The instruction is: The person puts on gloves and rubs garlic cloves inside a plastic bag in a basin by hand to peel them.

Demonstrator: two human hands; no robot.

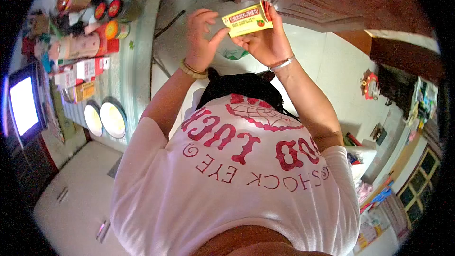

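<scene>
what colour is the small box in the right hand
The box is mostly yellow with some red on it, seen best in the head view.

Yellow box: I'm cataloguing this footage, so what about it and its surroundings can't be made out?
All in the head view:
Yellow box: smallest print too small; inside hidden by its walls.
Right hand: partly hidden by the box.
Screen: picture washed out by glare.

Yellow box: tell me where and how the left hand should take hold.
The left hand would probably do best to pinch the yellow box across its long edges at the left end, coming from the left: it is slim and straight-sided, lies roughly left to right, and the right hand grips the other end.
</scene>
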